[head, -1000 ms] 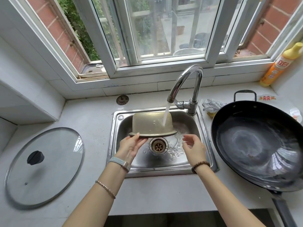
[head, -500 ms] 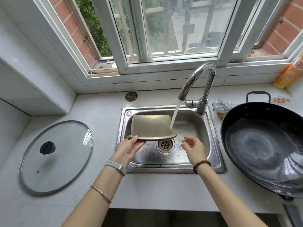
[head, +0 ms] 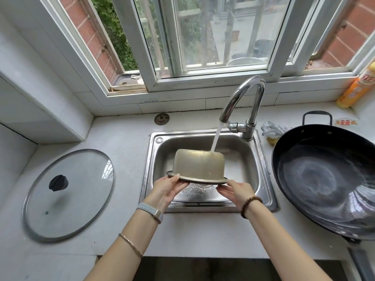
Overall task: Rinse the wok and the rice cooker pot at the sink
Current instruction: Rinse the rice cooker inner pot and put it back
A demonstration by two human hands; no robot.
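The metal rice cooker pot (head: pixel 199 166) hangs upside down over the steel sink (head: pixel 263 179). Water from the curved tap (head: pixel 246 102) lands on its upturned base, near the right edge. My left hand (head: pixel 165 189) grips the pot's rim on the left. My right hand (head: pixel 236 191) holds the rim on the right from below. The black wok (head: pixel 328 179) rests on the counter to the right of the sink, its inside wet and streaked.
A glass lid (head: pixel 69 194) with a black knob lies on the counter at the left. A scouring cloth (head: pixel 272 128) sits behind the wok, an orange bottle (head: pixel 357 88) by the window sill. A drain plug (head: pixel 161 119) lies behind the sink.
My right hand, free and open before, has taken hold of the pot's rim on the right. The pot has shifted right, so the water now hits its base.
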